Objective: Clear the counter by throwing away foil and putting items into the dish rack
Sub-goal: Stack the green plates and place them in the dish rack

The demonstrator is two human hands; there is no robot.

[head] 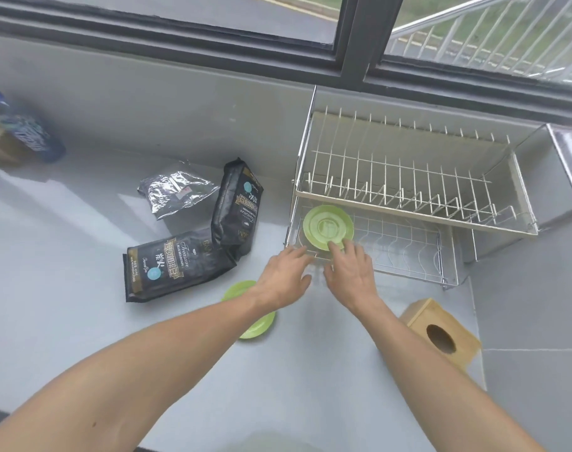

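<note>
Foil [177, 192], a crumpled silver pouch, lies on the table [66, 256] at the left, untouched and waiting to be binned. Just right of it sit two black coffee bags [177, 265], one flat and one propped on its edge against the other. Nearer the person, a green plate [256, 327] rests on the table, half hidden under the left forearm, likely next for racking. The left hand [283, 278] reaches to the front rim of the dish rack [408, 197], fingers relaxed and apart, holding nothing; it seems to steady the frame. The right hand [349, 272] has its fingers spread too, the tips touching the edge of a second green plate [327, 226] lying upside down in the lower tier, probably nudging it into place. A wooden tissue box [441, 334] stands at the far right.
</note>
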